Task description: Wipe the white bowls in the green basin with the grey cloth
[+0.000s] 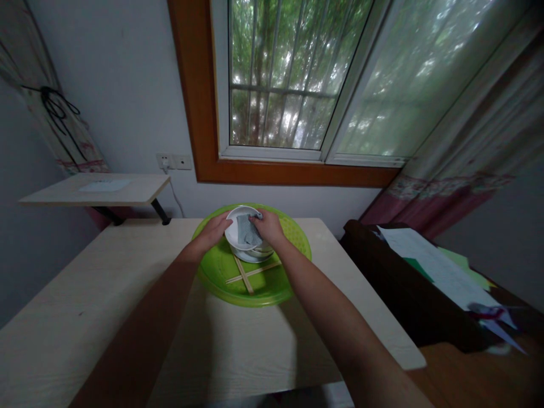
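Note:
A white bowl (232,234) is tilted toward me above a round green basin (212,283). Its left rim is gripped by my left hand (215,229), with the thumb over the edge. In my right hand (268,226) is a grey cloth (247,231), bunched at the bowl's right rim and lying against its inside. Under the held bowl, more white bowls (255,256) are stacked in the basin; the held one partly hides them. Two pairs of chopsticks (245,276) lie crossed in the basin, nearer to me.
The basin stands on a pale wooden table (246,345). A small raised shelf (97,190) with a paper on it is at the back left. A dark brown piece of furniture (408,294) holding papers stands off the right edge. Behind is a window (289,85).

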`<control>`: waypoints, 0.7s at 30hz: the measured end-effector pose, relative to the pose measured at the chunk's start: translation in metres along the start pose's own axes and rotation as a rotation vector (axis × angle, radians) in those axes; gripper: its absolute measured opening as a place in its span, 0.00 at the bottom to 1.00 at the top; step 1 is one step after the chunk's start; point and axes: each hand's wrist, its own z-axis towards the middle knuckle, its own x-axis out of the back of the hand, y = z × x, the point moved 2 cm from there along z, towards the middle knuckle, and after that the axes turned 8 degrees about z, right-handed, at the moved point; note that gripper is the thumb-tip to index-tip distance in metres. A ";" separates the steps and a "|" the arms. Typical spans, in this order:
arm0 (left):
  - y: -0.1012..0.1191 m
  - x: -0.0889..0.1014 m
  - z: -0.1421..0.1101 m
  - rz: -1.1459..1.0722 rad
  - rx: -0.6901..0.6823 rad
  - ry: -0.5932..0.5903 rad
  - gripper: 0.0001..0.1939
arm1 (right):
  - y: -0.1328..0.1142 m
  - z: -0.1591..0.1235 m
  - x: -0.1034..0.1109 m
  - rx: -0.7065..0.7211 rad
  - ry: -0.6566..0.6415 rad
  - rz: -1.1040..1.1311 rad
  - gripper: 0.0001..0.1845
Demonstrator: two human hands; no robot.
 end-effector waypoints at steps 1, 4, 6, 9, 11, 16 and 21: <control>-0.001 0.000 0.000 -0.033 0.014 -0.030 0.28 | 0.000 0.000 0.000 0.009 -0.005 -0.002 0.11; -0.003 -0.001 0.000 -0.106 0.049 -0.076 0.28 | -0.001 0.000 0.001 0.019 -0.012 0.006 0.11; -0.003 -0.002 0.000 -0.127 0.050 -0.056 0.28 | 0.000 0.001 0.001 0.009 -0.005 0.023 0.10; -0.001 -0.005 0.000 -0.196 0.047 -0.019 0.31 | 0.002 0.004 0.001 -0.038 0.047 0.029 0.09; -0.001 -0.009 0.000 -0.276 0.072 -0.020 0.37 | 0.005 0.006 0.002 -0.077 0.101 0.037 0.09; -0.002 -0.015 -0.001 -0.358 0.124 -0.086 0.40 | 0.012 0.008 0.005 -0.137 0.176 0.098 0.10; -0.004 -0.010 0.000 -0.147 0.110 0.041 0.28 | 0.010 0.007 0.002 -0.111 0.144 0.059 0.10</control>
